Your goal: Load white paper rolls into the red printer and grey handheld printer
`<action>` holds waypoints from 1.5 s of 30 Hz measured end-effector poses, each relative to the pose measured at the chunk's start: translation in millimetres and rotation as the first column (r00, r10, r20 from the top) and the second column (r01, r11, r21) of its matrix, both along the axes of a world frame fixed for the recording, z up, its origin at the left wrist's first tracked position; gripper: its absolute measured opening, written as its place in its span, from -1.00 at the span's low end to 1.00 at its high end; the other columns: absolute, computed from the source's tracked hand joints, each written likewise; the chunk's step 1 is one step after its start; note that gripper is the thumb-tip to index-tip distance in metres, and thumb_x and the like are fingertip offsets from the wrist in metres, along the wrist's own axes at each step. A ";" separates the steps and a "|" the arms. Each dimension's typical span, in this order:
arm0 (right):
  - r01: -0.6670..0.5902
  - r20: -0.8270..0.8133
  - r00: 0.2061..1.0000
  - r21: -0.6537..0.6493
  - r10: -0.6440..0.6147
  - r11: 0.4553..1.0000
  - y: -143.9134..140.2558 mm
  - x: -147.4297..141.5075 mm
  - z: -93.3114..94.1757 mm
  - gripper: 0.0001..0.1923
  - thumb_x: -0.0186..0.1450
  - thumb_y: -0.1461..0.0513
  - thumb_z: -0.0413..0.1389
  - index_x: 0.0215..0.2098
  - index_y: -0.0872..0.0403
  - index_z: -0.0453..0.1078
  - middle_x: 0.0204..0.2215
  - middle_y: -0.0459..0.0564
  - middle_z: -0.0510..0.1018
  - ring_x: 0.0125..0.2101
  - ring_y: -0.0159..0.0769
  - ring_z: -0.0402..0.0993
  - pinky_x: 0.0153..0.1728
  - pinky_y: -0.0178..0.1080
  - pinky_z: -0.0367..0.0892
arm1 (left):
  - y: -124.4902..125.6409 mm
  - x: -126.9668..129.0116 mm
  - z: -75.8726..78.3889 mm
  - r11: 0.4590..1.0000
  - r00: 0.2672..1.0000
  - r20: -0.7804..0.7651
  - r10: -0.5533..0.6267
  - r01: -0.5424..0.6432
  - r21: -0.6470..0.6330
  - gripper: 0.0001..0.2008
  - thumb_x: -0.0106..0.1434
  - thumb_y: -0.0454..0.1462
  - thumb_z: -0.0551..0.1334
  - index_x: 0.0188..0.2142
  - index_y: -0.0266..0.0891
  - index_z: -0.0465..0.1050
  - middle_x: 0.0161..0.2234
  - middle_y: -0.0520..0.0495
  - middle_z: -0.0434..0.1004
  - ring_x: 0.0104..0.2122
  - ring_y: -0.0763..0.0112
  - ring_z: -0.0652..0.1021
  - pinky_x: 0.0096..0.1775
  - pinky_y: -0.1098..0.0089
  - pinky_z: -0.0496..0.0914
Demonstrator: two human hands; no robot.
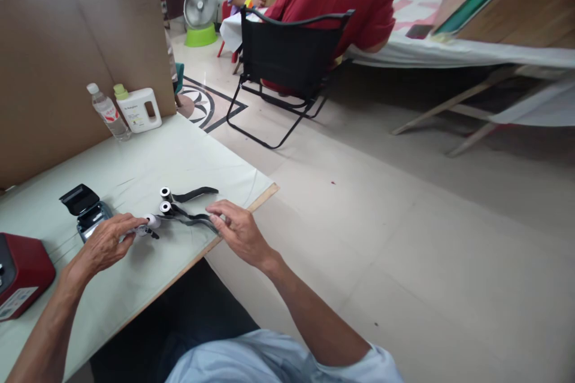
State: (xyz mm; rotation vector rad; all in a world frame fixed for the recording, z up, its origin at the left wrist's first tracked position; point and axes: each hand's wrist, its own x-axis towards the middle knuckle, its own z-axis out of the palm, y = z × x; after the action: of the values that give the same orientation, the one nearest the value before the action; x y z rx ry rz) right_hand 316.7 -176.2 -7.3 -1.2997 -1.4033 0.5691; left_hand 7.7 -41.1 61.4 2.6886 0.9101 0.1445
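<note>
- A small white roll (151, 221) is pinched at the fingertips of the left hand (105, 245), low on the worktop (188, 155). The fingers are curled partly shut around it.
- A dark strip (193, 219) is pressed down under the fingertips of the right hand (238, 230), which lies flat and mostly open.
- The strip runs from a second roll (165, 207); a third roll (166, 193) with its own black strip lies just behind.
- It looks like the strips are being sorted or fed, near the small black device (87, 208) with its lid up.
- For the next move, a steady pull and a firm pinch would be called for.
- How the white roll is gripped is partly hidden by the fingers.
- The red box (22, 272) is cut off at the edge.
- The bottle (108, 112) label is too small to read.
</note>
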 end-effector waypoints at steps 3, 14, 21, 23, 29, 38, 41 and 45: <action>0.137 -0.050 0.989 0.003 -0.137 0.991 1.3 5.7 -6.3 -0.76 0.50 0.16 0.02 -0.11 0.03 0.53 -0.18 0.06 0.64 -0.18 -0.22 0.58 -0.31 -0.24 0.44 | 1.5 -1.7 1.4 1.000 1.000 0.004 -0.014 0.014 -0.009 -0.60 0.37 -0.30 0.12 0.08 -0.05 0.63 -0.11 -0.11 0.69 -0.15 0.23 0.65 -0.10 0.31 0.48; -0.150 -0.039 0.989 -0.151 0.146 0.977 -2.6 1.4 -32.4 -0.63 0.34 0.15 0.31 0.09 0.02 0.50 -0.06 0.07 0.61 -0.09 -0.17 0.56 -0.08 -0.14 0.48 | -0.9 -0.3 12.1 0.996 1.000 0.010 -0.027 0.028 -0.085 -0.59 0.40 -0.27 0.11 0.12 -0.04 0.62 -0.12 -0.11 0.69 -0.19 0.27 0.66 -0.15 0.36 0.50; -0.211 0.020 0.977 -0.060 0.212 0.976 -9.4 -1.5 -31.5 -0.81 0.40 0.21 0.24 -0.02 0.03 0.54 -0.10 0.08 0.63 -0.08 -0.15 0.57 0.02 -0.08 0.46 | -5.3 -19.4 15.2 0.982 0.981 0.129 0.146 -0.128 -0.135 -0.63 0.33 -0.13 0.23 0.06 -0.10 0.64 -0.05 -0.15 0.72 -0.05 0.12 0.67 -0.03 0.30 0.53; -0.208 0.022 0.978 -0.054 0.209 0.977 -10.6 -1.0 -31.4 -0.80 0.41 0.20 0.23 -0.01 0.03 0.54 -0.10 0.09 0.64 -0.09 -0.16 0.57 0.00 -0.10 0.46 | -10.1 -24.2 17.3 0.968 0.968 0.141 0.207 -0.182 -0.173 -0.66 0.32 -0.10 0.24 0.00 -0.13 0.65 -0.09 -0.16 0.72 -0.13 0.14 0.67 -0.18 0.35 0.54; -0.203 0.030 0.979 -0.041 0.204 0.978 -11.9 -0.3 -30.6 -0.81 0.42 0.21 0.21 -0.01 0.04 0.53 -0.13 0.09 0.64 -0.11 -0.18 0.57 -0.05 -0.12 0.47 | -26.8 -32.7 8.4 0.940 0.941 0.176 0.290 -0.245 -0.238 -0.71 0.31 -0.06 0.25 -0.22 -0.18 0.66 -0.20 -0.17 0.69 -0.25 0.22 0.63 -0.38 0.45 0.44; -0.091 0.055 0.994 0.016 0.090 0.996 -3.9 2.7 -19.3 -0.80 0.46 0.14 0.18 -0.01 0.02 0.52 -0.11 0.09 0.63 -0.07 -0.15 0.59 -0.04 -0.11 0.53 | -35.6 -14.5 6.3 0.965 0.973 0.053 0.225 -0.215 -0.149 -0.47 0.30 -0.23 0.16 0.25 -0.08 0.49 -0.11 -0.08 0.69 -0.33 0.33 0.60 -0.31 0.41 0.45; 0.121 0.151 0.978 0.152 -0.144 0.981 14.5 11.1 -15.1 -0.77 0.45 0.15 0.16 0.02 0.02 0.52 0.02 0.17 0.59 0.09 -0.04 0.51 0.14 0.05 0.45 | -31.5 5.2 6.8 0.980 0.979 -0.070 0.194 -0.197 -0.040 -0.28 0.25 -0.32 0.12 0.42 -0.04 0.28 -0.10 -0.08 0.68 -0.25 0.25 0.63 -0.16 0.32 0.47; 0.175 0.236 0.952 0.112 -0.197 0.978 45.6 26.6 -22.6 -0.66 0.41 0.14 0.16 0.11 0.04 0.49 0.10 0.21 0.57 0.14 0.03 0.47 0.19 0.13 0.41 | -25.6 20.6 -2.3 0.978 0.951 -0.232 0.207 -0.207 0.023 -0.22 0.23 -0.37 0.12 0.46 -0.08 0.21 0.01 -0.18 0.67 -0.08 0.10 0.65 -0.05 0.21 0.47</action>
State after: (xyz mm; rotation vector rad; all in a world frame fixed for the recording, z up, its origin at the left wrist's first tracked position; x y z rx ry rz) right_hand 343.3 -130.6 -29.9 -1.4477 -1.4681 0.2190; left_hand 28.3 -66.7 59.1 2.6413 1.2618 -0.1316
